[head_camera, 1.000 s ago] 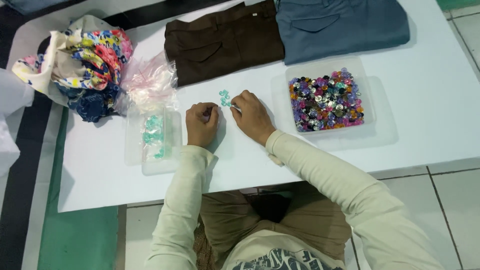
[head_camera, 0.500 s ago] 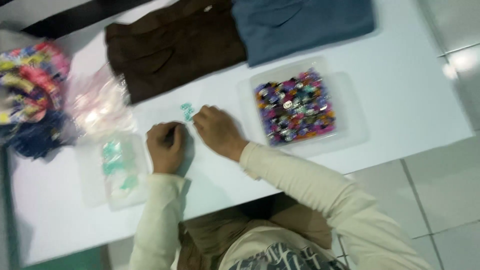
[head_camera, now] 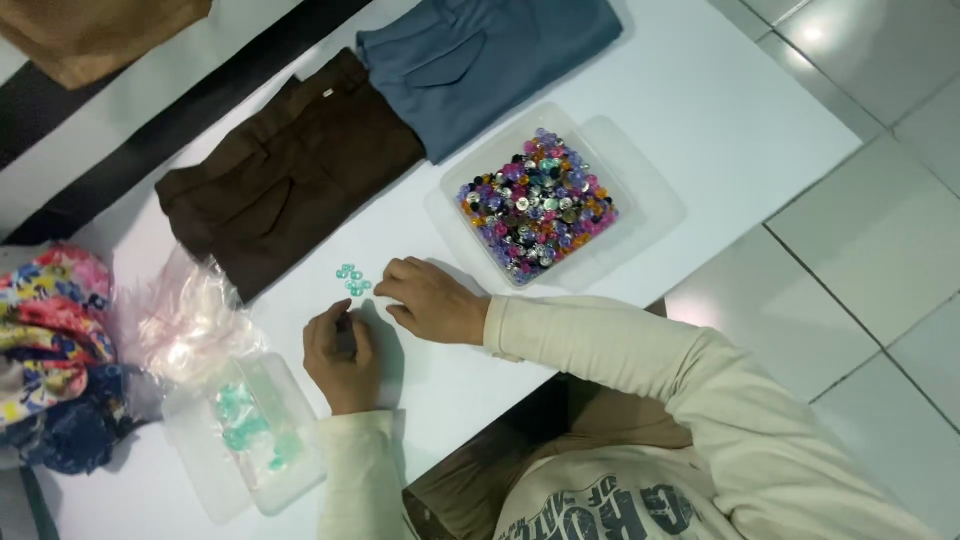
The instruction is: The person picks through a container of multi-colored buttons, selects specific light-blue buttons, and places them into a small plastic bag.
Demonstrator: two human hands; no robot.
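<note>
My left hand rests on the white table with its fingers curled in; whether it holds a small piece I cannot tell. My right hand lies beside it, fingertips close to a small cluster of teal buttons on the table. A clear tray of mixed coloured buttons sits just beyond my right hand. To the left of my left hand, a clear lidded box holds several teal buttons.
Folded brown trousers and folded blue trousers lie at the table's far side. A crumpled clear plastic bag and a floral patterned cloth bundle sit at the left. Tiled floor is on the right.
The view has tilted and shifted, so the table now runs diagonally. Both hands stay close together near the teal buttons, with little change in their pose.
</note>
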